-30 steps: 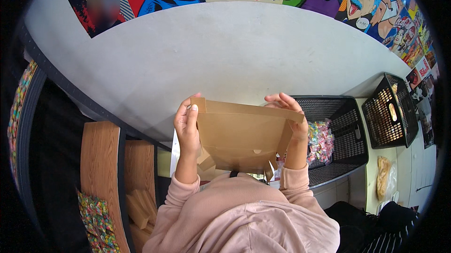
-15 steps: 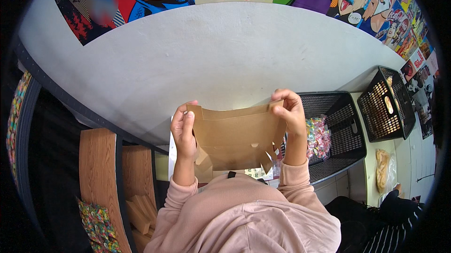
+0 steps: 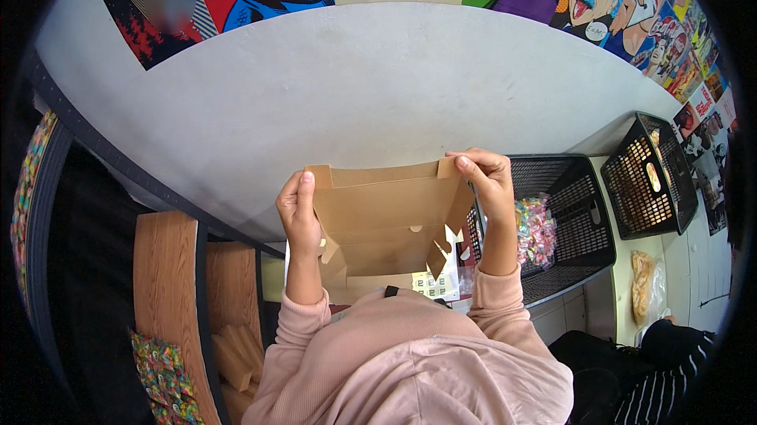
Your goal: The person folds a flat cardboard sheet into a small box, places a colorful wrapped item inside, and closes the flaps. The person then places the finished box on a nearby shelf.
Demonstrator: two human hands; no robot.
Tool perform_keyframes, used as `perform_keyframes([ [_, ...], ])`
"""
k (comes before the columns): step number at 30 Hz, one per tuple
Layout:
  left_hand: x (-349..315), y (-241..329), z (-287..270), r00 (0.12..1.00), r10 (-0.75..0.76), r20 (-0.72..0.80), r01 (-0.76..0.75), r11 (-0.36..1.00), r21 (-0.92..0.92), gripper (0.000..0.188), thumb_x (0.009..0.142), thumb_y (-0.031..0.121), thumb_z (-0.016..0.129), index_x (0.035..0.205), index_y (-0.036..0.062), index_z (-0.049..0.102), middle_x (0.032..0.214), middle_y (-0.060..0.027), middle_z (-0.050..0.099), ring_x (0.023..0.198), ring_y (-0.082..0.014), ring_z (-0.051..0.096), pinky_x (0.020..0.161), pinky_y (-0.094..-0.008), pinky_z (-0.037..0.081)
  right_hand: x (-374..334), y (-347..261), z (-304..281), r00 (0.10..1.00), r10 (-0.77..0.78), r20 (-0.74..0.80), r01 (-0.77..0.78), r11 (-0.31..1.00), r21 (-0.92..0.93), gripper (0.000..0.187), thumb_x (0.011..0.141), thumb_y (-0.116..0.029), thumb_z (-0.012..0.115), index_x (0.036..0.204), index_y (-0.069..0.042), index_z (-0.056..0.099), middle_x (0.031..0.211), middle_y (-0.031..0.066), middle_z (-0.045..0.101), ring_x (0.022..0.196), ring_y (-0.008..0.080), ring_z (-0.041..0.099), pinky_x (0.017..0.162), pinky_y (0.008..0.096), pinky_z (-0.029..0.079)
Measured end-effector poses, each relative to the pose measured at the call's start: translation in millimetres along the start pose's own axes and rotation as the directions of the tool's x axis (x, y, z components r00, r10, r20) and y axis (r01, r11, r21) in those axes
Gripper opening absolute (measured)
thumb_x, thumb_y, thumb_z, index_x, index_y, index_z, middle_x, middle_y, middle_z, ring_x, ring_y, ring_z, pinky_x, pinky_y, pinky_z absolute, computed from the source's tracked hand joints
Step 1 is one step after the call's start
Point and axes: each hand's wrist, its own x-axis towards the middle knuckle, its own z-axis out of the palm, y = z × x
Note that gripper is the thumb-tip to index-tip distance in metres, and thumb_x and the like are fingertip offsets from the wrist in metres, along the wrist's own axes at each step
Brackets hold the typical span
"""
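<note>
In front of me a brown cardboard box (image 3: 386, 208) is partly folded, its inside facing me and its lid panel raised. My left hand (image 3: 300, 208) pinches the upper left corner of that panel between thumb and fingers. At the opposite corner, my right hand (image 3: 486, 180) grips the cardboard by a small folded flap, thumb on the near face. Slotted side flaps stick out near the box's lower right. Beneath it, a white sheet with printed labels (image 3: 438, 281) shows in part.
A black plastic basket (image 3: 583, 224) on the right holds wrapped sweets (image 3: 534, 229). A second black basket (image 3: 650, 177) stands beyond it. On the left are wood-grain shelves (image 3: 165, 267), bags of colourful sweets (image 3: 167, 378) and folded cardboard (image 3: 236, 354). Another person's dark striped sleeve (image 3: 670, 370) is at lower right.
Both upper corner flaps of the lid panel now stand folded inward. The box has opened out toward me, and my left hand has shifted slightly left.
</note>
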Motion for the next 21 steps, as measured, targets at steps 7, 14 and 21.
perform_keyframes([
  [7, 5, 8, 4, 0.999, 0.049, 0.018, -0.049, 0.999, 0.01, 0.025, 0.09, 0.017, 0.053, 0.071, 0.0007, 0.056, 0.061, 0.0057, 0.046, 0.058, -0.0017, 0.035, 0.052, -0.0174, 0.029, -2, 5, 7, 0.99, -0.058, -0.131, 0.054, 0.998, -0.038, 0.01, 0.081, -0.008, 0.063, 0.08, 0.002, 0.066, 0.071, 0.0023, 0.063, 0.064, 0.0065, 0.054, 0.059, 0.0188, 0.042],
  [14, 13, 24, 0, 0.991, 0.056, 0.119, -0.066, 0.994, 0.084, 0.055, 0.093, 0.048, 0.034, 0.101, 0.0003, 0.06, 0.071, 0.0012, 0.055, 0.064, -0.0045, 0.043, 0.058, -0.0203, 0.035, 4, -1, 12, 0.966, -0.05, -0.255, 0.046, 0.999, -0.022, 0.014, 0.081, -0.01, 0.063, 0.082, 0.004, 0.065, 0.072, 0.0033, 0.063, 0.065, 0.0058, 0.054, 0.058, 0.019, 0.042],
  [21, 13, 18, -60, 0.545, -0.331, 0.77, 0.414, 0.905, 0.095, 0.116, 0.062, 0.087, 0.012, 0.14, 0.0009, 0.009, 0.136, -0.0179, 0.033, 0.118, -0.0249, 0.042, 0.098, -0.0359, 0.03, 20, 8, -7, 0.93, 0.09, -0.356, -0.008, 0.974, 0.226, 0.017, 0.083, -0.017, 0.062, 0.083, 0.0, 0.064, 0.072, 0.0032, 0.061, 0.062, 0.007, 0.055, 0.054, 0.0201, 0.043],
])
